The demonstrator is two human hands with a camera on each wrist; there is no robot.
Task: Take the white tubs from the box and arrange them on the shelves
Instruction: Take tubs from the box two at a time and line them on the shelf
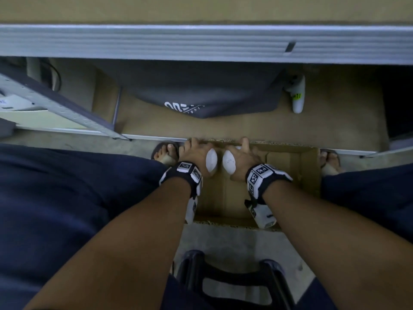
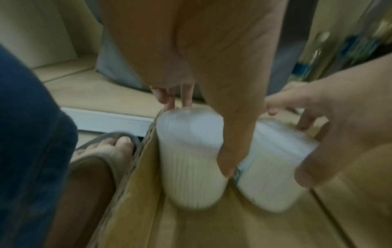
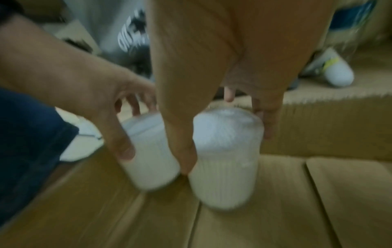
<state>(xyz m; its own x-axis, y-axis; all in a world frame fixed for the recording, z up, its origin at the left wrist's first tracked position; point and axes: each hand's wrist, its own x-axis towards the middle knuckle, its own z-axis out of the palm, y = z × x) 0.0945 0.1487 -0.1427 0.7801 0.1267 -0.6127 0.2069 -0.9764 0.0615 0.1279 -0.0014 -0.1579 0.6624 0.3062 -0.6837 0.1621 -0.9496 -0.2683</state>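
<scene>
Both hands, left (image 1: 194, 155) and right (image 1: 242, 158), each gripping one ribbed white tub (image 2: 189, 161) (image 3: 226, 161) inside cardboard box (image 1: 309, 173).

The two tubs (image 1: 211, 161) (image 1: 228, 161) are white with fine ribbing. The box (image 1: 288, 173) is plain brown cardboard. The wristbands (image 1: 183, 173) are black with white squared markers.

Motion blurs both wrist views. From above, my hands (image 1: 220, 158) cover most of both white tubs (image 1: 211, 161). My forearms hide the box's (image 1: 308, 173) near corners; the shelf (image 1: 201, 41) hides the bag's (image 1: 201, 95) top.
</scene>
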